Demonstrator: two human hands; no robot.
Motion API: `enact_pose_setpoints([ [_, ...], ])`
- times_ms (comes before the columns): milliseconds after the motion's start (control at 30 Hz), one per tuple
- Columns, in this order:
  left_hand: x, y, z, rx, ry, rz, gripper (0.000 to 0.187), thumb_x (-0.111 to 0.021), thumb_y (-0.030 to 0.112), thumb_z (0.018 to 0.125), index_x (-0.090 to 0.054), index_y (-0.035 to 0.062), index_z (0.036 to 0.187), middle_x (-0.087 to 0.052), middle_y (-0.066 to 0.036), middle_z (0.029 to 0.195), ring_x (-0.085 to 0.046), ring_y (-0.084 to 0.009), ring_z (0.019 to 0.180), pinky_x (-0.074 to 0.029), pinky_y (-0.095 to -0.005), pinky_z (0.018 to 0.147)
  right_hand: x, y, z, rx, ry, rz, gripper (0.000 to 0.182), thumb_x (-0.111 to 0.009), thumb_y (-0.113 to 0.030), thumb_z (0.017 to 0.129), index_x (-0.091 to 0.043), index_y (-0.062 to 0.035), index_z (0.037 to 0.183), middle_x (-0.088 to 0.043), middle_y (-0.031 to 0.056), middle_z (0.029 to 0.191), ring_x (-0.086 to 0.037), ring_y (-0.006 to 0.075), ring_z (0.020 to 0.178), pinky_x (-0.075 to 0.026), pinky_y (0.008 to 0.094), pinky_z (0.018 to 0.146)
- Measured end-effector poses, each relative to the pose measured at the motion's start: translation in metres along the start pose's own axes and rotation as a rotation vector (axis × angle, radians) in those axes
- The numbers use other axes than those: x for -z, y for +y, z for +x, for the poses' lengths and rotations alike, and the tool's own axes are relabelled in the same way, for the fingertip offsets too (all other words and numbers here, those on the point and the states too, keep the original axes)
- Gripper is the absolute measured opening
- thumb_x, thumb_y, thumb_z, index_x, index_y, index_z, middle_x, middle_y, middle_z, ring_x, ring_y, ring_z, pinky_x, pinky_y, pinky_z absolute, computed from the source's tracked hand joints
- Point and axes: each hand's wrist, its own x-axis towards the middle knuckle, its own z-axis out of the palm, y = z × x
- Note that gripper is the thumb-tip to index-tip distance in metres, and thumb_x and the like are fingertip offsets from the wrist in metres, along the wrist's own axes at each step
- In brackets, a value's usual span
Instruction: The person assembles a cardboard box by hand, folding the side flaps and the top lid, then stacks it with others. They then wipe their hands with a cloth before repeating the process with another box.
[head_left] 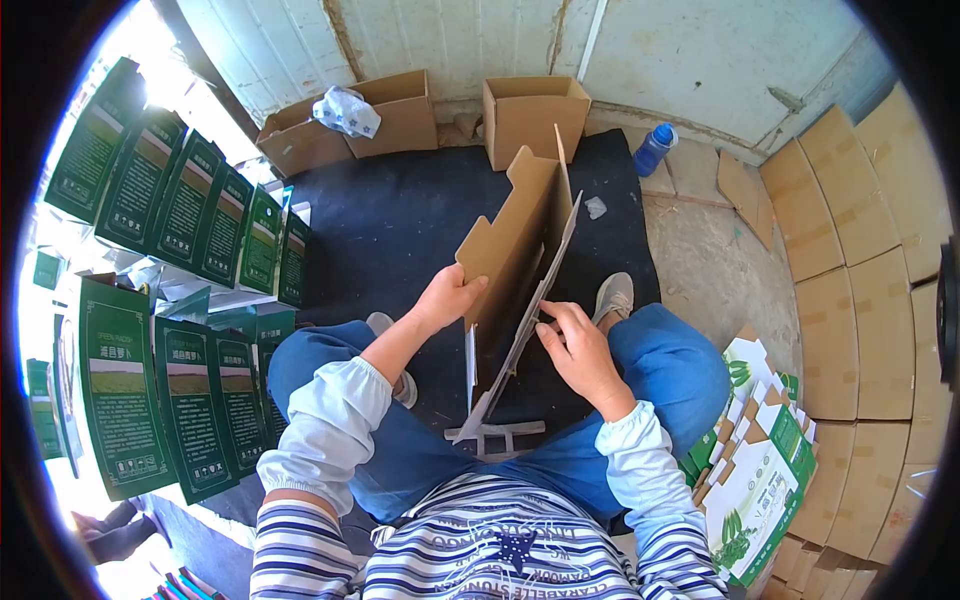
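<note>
pinching the edge of a brown panel point(502, 235), the left hand point(445, 300) steadies a half-open carton point(505, 290) between the knees point(690, 350). the right hand point(580, 350) touches the opposite panel point(553, 264), its grip hard to tell; even pressure should keep creases square

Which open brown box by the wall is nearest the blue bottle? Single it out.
The right-hand box, standing alone left of the blue bottle and beyond the held carton. The others sit together farther left, with a patterned cloth.
</note>
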Motion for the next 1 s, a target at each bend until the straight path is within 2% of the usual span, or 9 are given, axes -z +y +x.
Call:
enact_pose_setpoints([
  [133, -0.002, -0.017, 0.008, -0.060, 0.030, 0.008, 0.031, -0.060, 0.025, 0.090, -0.059, -0.0062, 0.089, -0.063, -0.013, 0.075, -0.059, -0.0190, 0.071, -0.047, -0.0351, 0.067, -0.001, 0.006, -0.003, -0.008, 0.005, 0.020, 0.034, -0.056, -0.022, 0.091, -0.054, 0.0005, 0.116, -0.057, 0.0156, 0.109, -0.064, 0.0277, 0.085, -0.051, 0.0367, 0.076],
  [267, 0.004, -0.015, 0.012, -0.078, 0.018, 0.151, 0.031, -0.061, 0.026, 0.091, -0.060, -0.0042, 0.084, -0.056, -0.005, 0.070, -0.049, -0.0122, 0.065, -0.042, -0.0330, 0.057, 0.006, 0.008, 0.002, 0.068, 0.058, 0.021, 0.035, -0.062, -0.015, 0.087, -0.053, 0.0006, 0.118, -0.056, 0.0147, 0.111, -0.064, 0.0264, 0.084, -0.052, 0.0357, 0.075],
  [367, 0.021, 0.018, 0.005, -0.139, -0.020, 0.269, 0.037, -0.063, 0.030, 0.089, -0.057, -0.0034, 0.075, -0.050, -0.007, 0.063, -0.045, -0.0133, 0.061, -0.040, -0.0350, 0.054, 0.033, 0.001, 0.018, 0.086, 0.366, -0.146, 0.067, -0.072, -0.006, 0.074, -0.042, -0.0084, 0.134, -0.044, 0.0158, 0.134, -0.049, 0.0341, 0.118, -0.043, 0.0397, 0.097],
  [467, 0.039, 0.036, 0.007, -0.232, -0.116, 0.384, 0.040, -0.062, 0.033, 0.090, -0.055, -0.0028, 0.074, -0.047, -0.011, 0.061, -0.044, -0.0174, 0.060, -0.040, -0.0362, 0.056, 0.079, -0.016, 0.032, 0.285, 0.234, -0.721, 0.088, -0.079, -0.012, 0.063, -0.036, -0.0087, 0.140, -0.030, 0.0146, 0.147, -0.033, 0.0334, 0.133, -0.029, 0.0426, 0.110],
  [567, 0.046, 0.047, 0.012, -0.273, -0.173, 0.408, 0.036, -0.059, 0.030, 0.092, -0.056, -0.0034, 0.078, -0.053, -0.015, 0.065, -0.049, -0.0211, 0.062, -0.042, -0.0373, 0.060, 0.085, -0.024, 0.040, 0.552, -0.208, -0.913, 0.045, -0.078, -0.022, 0.063, -0.063, -0.0089, 0.103, -0.056, 0.0122, 0.118, -0.046, 0.0292, 0.121, -0.036, 0.0395, 0.103],
  [633, 0.047, 0.048, 0.020, -0.398, -0.082, 0.408, 0.028, -0.058, 0.024, 0.093, -0.061, -0.0028, 0.094, -0.062, -0.017, 0.084, -0.059, -0.0239, 0.075, -0.047, -0.0343, 0.071, 0.065, -0.005, 0.033, 0.530, -0.340, -0.821, 0.019, -0.071, -0.026, 0.074, -0.061, -0.0105, 0.074, -0.060, 0.0056, 0.070, -0.063, 0.0226, 0.072, -0.049, 0.0378, 0.067],
  [700, 0.053, 0.039, 0.032, -0.693, 0.180, 0.315, 0.027, -0.058, 0.023, 0.093, -0.062, -0.0018, 0.103, -0.064, -0.016, 0.093, -0.062, -0.0236, 0.083, -0.049, -0.0321, 0.077, 0.051, 0.009, 0.037, 0.523, -0.214, -0.664, 0.019, -0.066, -0.026, 0.081, -0.060, -0.0098, 0.073, -0.060, 0.0073, 0.067, -0.063, 0.0251, 0.064, -0.049, 0.0400, 0.058],
  [867, 0.102, 0.070, 0.017, -0.505, 0.998, 0.227, 0.032, -0.063, 0.021, 0.087, -0.059, -0.0009, 0.111, -0.061, -0.020, 0.104, -0.060, -0.0353, 0.095, -0.048, -0.0398, 0.083, 0.042, -0.014, 0.062, 0.273, -0.138, -0.561, 0.021, -0.057, -0.023, 0.088, -0.058, -0.0083, 0.073, -0.062, 0.0103, 0.071, -0.063, 0.0304, 0.070, -0.049, 0.0427, 0.059],
  [1000, 0.051, 0.023, 0.023, -0.304, 0.724, 0.232, 0.085, -0.072, 0.042, 0.080, -0.033, -0.0125, 0.134, -0.041, -0.030, 0.133, -0.051, -0.0387, 0.116, -0.042, -0.0404, 0.097, 0.007, -0.038, 0.081, 0.147, -0.096, -0.494, 0.024, -0.054, -0.024, 0.088, -0.059, -0.0053, 0.074, -0.064, 0.0146, 0.071, -0.063, 0.0349, 0.067, -0.050, 0.0457, 0.060],
])
